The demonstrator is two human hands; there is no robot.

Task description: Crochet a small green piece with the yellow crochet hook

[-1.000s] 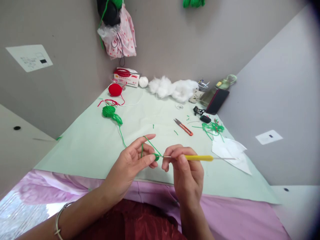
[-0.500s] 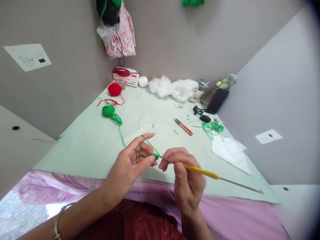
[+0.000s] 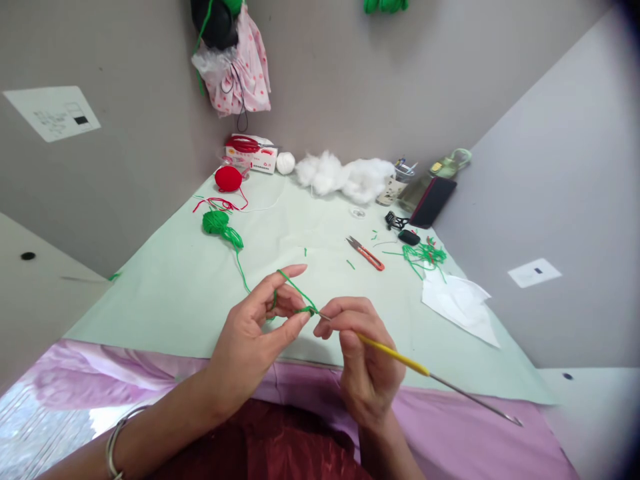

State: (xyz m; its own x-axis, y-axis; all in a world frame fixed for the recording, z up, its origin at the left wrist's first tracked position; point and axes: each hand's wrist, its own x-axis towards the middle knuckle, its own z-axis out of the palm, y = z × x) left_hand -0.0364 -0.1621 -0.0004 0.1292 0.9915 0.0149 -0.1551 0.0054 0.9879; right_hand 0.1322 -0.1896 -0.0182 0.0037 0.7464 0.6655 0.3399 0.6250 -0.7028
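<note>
My left hand [image 3: 263, 327] pinches a small green crochet piece [image 3: 309, 311] between thumb and fingers. Green yarn [image 3: 299, 289] runs over its raised index finger and down to the piece. In my right hand [image 3: 367, 353] is a double-ended crochet hook [image 3: 407, 361] with a yellow grip, held like a pencil. Its left tip meets the green piece; the other metal end points down to the right, past the hand. From the left hand the yarn leads back to a green yarn ball [image 3: 215, 222] on the table. My fingers partly cover the stitches.
Thread snips [image 3: 366, 253] with orange handles lie beyond my hands. A tangle of green yarn scraps [image 3: 424, 254], a white paper piece [image 3: 457, 303] and a phone [image 3: 434, 202] are at the right. White stuffing [image 3: 345, 177] and a red yarn ball [image 3: 229, 179] sit farther back.
The hook's outer end has swung downward, so the hook tilts more steeply. My right hand has shifted slightly left, and the green piece has turned a little in my left fingers.
</note>
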